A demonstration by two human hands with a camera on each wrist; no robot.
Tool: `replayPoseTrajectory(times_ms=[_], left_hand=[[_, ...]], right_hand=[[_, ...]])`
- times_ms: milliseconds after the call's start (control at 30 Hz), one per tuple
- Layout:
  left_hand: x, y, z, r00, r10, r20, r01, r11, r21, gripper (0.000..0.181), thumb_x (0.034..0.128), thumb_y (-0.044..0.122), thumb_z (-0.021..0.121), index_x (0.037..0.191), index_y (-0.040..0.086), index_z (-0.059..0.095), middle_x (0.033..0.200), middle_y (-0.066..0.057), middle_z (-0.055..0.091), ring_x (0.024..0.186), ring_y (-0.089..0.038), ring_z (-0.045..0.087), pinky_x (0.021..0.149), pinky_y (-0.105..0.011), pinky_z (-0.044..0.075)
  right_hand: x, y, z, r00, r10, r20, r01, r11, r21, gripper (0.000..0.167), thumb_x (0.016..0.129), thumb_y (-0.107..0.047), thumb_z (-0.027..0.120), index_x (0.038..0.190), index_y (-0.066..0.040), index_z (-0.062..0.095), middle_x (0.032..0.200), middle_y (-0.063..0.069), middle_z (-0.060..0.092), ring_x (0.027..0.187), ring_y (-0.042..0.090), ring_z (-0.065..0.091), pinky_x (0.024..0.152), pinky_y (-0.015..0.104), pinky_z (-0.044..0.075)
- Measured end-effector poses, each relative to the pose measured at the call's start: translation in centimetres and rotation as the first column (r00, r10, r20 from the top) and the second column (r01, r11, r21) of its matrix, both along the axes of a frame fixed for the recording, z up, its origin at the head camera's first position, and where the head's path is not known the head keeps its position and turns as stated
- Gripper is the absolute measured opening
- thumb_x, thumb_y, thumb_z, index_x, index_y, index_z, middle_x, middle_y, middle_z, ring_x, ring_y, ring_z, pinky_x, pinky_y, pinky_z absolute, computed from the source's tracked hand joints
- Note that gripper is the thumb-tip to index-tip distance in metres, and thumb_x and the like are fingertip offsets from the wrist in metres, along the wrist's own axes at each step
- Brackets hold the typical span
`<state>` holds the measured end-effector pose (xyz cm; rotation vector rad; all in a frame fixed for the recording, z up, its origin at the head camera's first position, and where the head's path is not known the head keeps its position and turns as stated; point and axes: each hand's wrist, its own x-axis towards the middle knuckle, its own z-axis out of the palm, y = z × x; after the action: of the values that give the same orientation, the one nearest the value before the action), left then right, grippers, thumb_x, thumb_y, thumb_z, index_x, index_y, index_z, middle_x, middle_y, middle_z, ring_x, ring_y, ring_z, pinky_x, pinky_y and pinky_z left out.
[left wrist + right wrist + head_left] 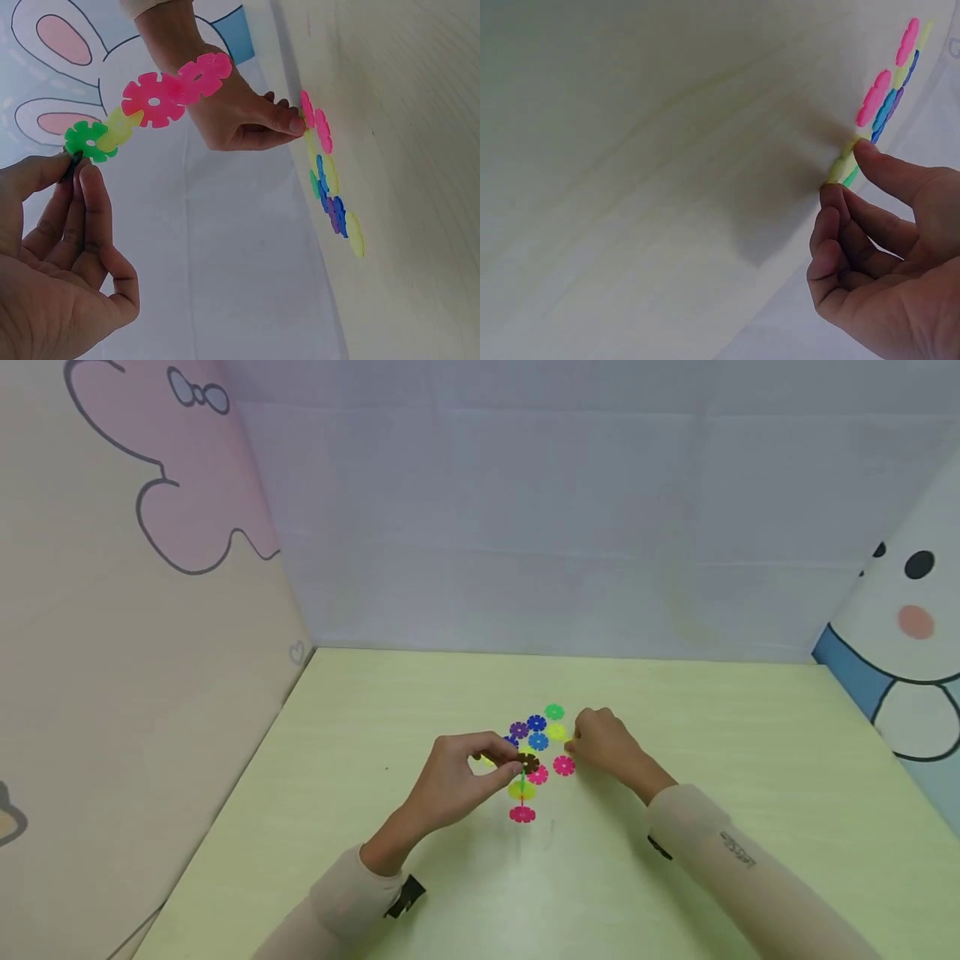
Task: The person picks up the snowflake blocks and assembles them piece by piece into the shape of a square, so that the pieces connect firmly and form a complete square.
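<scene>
My left hand (pixel 457 781) pinches a dark notched plastic disc (pixel 528 763) between thumb and fingers, above the table. Linked to it is a chain of discs: a green disc (pixel 81 142), a yellow one, then pink discs (pixel 154 101) toward the far end. To the right, my right hand (pixel 609 747) is down at the tabletop, thumb and index finger pinching a yellow disc (pixel 838 166) by its edge. Its other fingers are curled. Beside it lie loose discs: a pink disc (pixel 564 766), a green disc (pixel 555 712) and a light blue disc (pixel 538 742).
More discs lie in the same cluster, among them a purple disc (pixel 519 730) and a dark blue disc (pixel 536 723). The pale wooden table (pixel 735 718) meets a plain light cloth wall (pixel 562 527) at the back. Cartoon-printed walls (pixel 150 652) stand on both sides.
</scene>
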<state>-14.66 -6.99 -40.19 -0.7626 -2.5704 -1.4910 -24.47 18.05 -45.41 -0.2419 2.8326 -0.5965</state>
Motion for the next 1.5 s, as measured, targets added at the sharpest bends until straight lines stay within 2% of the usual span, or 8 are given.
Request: replayPoseTrajectory(times_ms=[100,233,433,600,767,933,1233,1500], left_hand=[[-0.2,0.2,0.0,1.000,-0.010,-0.005,0.010,1.000,-0.010,0.008,0.0925,0.018,0.078,0.100,0.018,0.079,0.093,0.009,0.079,0.087,-0.002,0.069,0.085,-0.031,0.051],[-0.6,0.8,-0.2,1.000,-0.025,0.000,0.025,0.999,-0.031,0.009,0.0929,0.018,0.077,0.101,0.017,0.079,0.093,0.008,0.078,0.086,-0.002,0.068,0.085,-0.029,0.051],[-1.0,1.3,-0.5,1.000,-0.027,-0.003,0.027,0.999,-0.037,0.009,0.0927,0.018,0.077,0.101,0.017,0.079,0.092,0.008,0.079,0.085,-0.001,0.068,0.085,-0.029,0.051],[-1.5,1.7,-0.9,1.000,-0.023,-0.014,0.022,1.000,-0.019,0.010,0.0923,0.017,0.078,0.102,0.016,0.080,0.093,0.007,0.079,0.085,-0.002,0.069,0.083,-0.028,0.054],[-1.4,2.3,-0.8,0.999,-0.035,-0.012,0.035,0.999,0.007,0.011,0.0915,0.015,0.079,0.102,0.014,0.080,0.094,0.005,0.079,0.085,-0.004,0.070,0.079,-0.028,0.057],[-1.1,2.9,-0.7,0.998,-0.058,-0.011,0.058,0.997,0.046,0.013,0.0899,0.013,0.080,0.102,0.012,0.081,0.095,0.003,0.080,0.085,-0.006,0.071,0.077,-0.026,0.058],[-0.9,3.4,-1.0,0.997,-0.072,-0.031,0.074,0.994,0.075,0.014,0.0880,0.010,0.082,0.102,0.011,0.081,0.092,0.001,0.081,0.081,-0.005,0.072,0.075,-0.026,0.058],[-0.8,3.3,-0.8,0.997,-0.068,-0.048,0.070,0.997,0.034,0.011,0.0879,0.014,0.082,0.099,0.012,0.082,0.090,0.003,0.081,0.083,-0.003,0.071,0.078,-0.024,0.054]], right_hand=[[-0.6,0.5,0.1,0.999,-0.001,0.033,0.002,1.000,-0.011,0.026,0.091,-0.018,0.078,0.099,0.006,0.076,0.088,0.013,0.073,0.076,0.021,0.055,0.065,0.030,0.048],[-1.0,3.0,-0.2,0.994,-0.030,0.103,0.045,0.989,-0.143,0.023,0.090,-0.020,0.078,0.088,0.002,0.077,0.076,0.006,0.068,0.068,0.017,0.052,0.060,0.028,0.043],[1.2,6.2,0.0,0.981,-0.070,0.181,0.136,0.911,-0.388,0.022,0.094,-0.024,0.076,0.090,-0.002,0.077,0.077,0.004,0.066,0.074,0.019,0.052,0.067,0.030,0.045],[4.9,6.7,2.3,0.982,-0.065,0.177,0.154,0.819,-0.552,0.029,0.097,-0.028,0.073,0.103,0.000,0.076,0.087,0.009,0.074,0.086,0.025,0.061,0.078,0.035,0.054],[8.7,5.9,5.1,0.976,-0.021,0.218,0.173,0.679,-0.713,0.032,0.101,-0.023,0.068,0.110,0.007,0.073,0.088,0.003,0.076,0.084,0.017,0.067,0.079,0.027,0.058],[10.5,4.5,6.5,0.961,0.064,0.269,0.186,0.569,-0.801,0.028,0.102,-0.020,0.066,0.102,0.007,0.072,0.080,-0.002,0.072,0.078,0.014,0.066,0.075,0.026,0.057],[10.9,3.7,6.7,0.954,0.101,0.283,0.181,0.557,-0.810,0.024,0.102,-0.020,0.065,0.095,0.003,0.072,0.076,-0.001,0.069,0.075,0.015,0.062,0.073,0.027,0.055],[10.5,3.7,6.7,0.951,0.150,0.271,0.129,0.603,-0.787,0.030,0.103,-0.015,0.062,0.104,0.014,0.068,0.079,0.001,0.069,0.077,0.014,0.062,0.074,0.027,0.057]])
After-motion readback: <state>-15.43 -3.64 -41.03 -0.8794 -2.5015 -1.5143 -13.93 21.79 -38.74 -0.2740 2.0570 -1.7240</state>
